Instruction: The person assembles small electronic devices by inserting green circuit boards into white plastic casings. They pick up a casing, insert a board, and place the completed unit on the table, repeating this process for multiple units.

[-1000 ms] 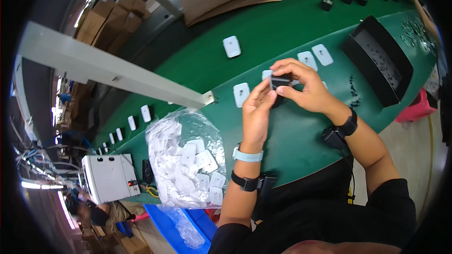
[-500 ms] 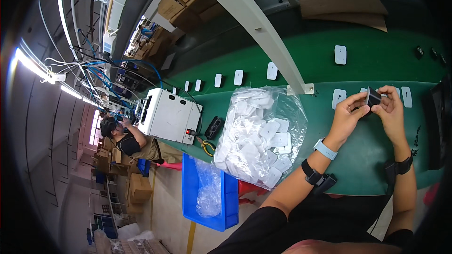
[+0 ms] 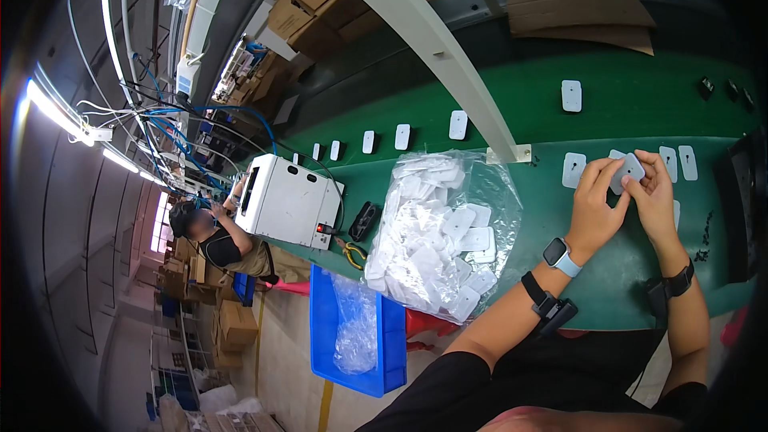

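Note:
Both hands hold a small rounded rectangular white-faced case (image 3: 627, 172) above the green table, its pale face with a dark central hole now turned up. My left hand (image 3: 597, 204) grips its left edge between thumb and fingers. My right hand (image 3: 654, 198) pinches the right side, the thumb on the face near the lower edge. Close by on the table lie loose white plates, one a white plate (image 3: 574, 170) left of my hands and another a white plate (image 3: 687, 162) to their right. Some plates are partly hidden behind my fingers.
A clear plastic bag (image 3: 432, 232) of white plates lies to the left. Beyond are a white machine (image 3: 290, 198), yellow-handled pliers (image 3: 352, 252) and a blue bin (image 3: 358, 384). White-faced cases (image 3: 571, 96) line the green belt; a slanted post (image 3: 432, 48) crosses above. A co-worker (image 3: 228, 240) stands far left.
The case has turned in my hands: its dark side faced me before, and its white face shows now. Both hands have shifted slightly, the left wrist rolling so the watch face shows.

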Available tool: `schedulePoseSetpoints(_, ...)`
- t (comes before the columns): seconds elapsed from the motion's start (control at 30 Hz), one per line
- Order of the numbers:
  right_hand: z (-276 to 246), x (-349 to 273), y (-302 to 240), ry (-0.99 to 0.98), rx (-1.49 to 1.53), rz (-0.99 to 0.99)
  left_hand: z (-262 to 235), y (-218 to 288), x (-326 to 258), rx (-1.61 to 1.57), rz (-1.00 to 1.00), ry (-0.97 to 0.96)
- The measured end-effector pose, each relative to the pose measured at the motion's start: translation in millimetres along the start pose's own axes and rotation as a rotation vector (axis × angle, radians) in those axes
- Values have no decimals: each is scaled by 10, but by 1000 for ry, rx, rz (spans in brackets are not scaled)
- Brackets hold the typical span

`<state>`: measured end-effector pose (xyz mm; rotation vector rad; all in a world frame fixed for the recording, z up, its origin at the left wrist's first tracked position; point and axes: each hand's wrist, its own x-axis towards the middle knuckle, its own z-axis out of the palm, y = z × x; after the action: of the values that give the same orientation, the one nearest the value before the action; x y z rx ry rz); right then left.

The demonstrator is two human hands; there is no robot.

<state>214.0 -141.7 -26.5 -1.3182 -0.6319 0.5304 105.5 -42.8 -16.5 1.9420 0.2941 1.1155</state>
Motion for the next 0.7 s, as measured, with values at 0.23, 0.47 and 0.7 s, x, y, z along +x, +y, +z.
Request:
schedulePoseSetpoints(0.23, -82, 65, -58, -58, -17, -41, -34, -226, -25, -643, -396, -118)
schedulePoseSetpoints(0.47, -180, 97, -149, -146, -98, -112, 34, -304, -37, -708, -400, -63)
schedulePoseSetpoints(0.7, -129, 447, -214, -173, -244, -80, 95, -199, 30, -637, -486, 96)
